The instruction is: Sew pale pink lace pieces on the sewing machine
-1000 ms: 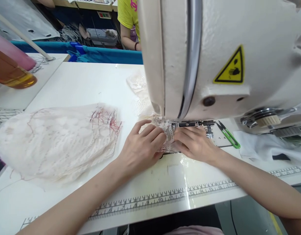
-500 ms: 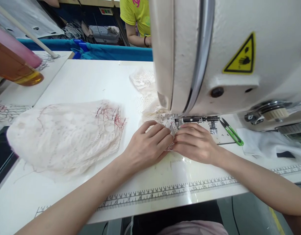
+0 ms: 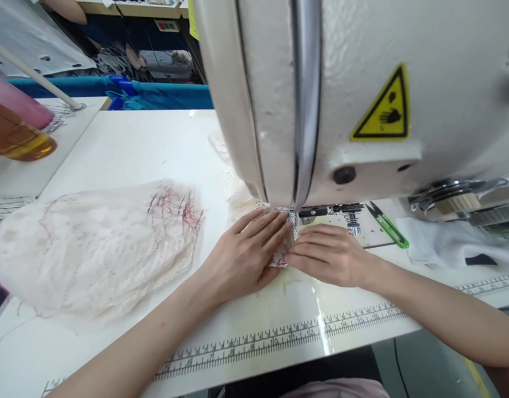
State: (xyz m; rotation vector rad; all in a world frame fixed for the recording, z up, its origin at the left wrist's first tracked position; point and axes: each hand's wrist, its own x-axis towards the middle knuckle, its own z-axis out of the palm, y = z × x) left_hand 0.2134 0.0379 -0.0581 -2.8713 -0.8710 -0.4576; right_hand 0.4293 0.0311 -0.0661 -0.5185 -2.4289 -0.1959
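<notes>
Lace fabric [image 3: 281, 251], partly under left grip [image 3: 242, 255]

White tbl [image 3: 146, 143], ruler marks [image 3: 274, 342] along front edge
Lace pile [image 3: 96, 251] L; lace pc [image 3: 236, 190] mid; green snips [image 3: 392, 228] nr cloth [image 3: 439, 240] R.

left hand [image 3: 241, 258] lies palm down, fingers [image 3: 257, 224] extended, below centre, while right hand [image 3: 332, 255] bends beside it, forearms [image 3: 155, 327] slanting from lower corners.
</notes>
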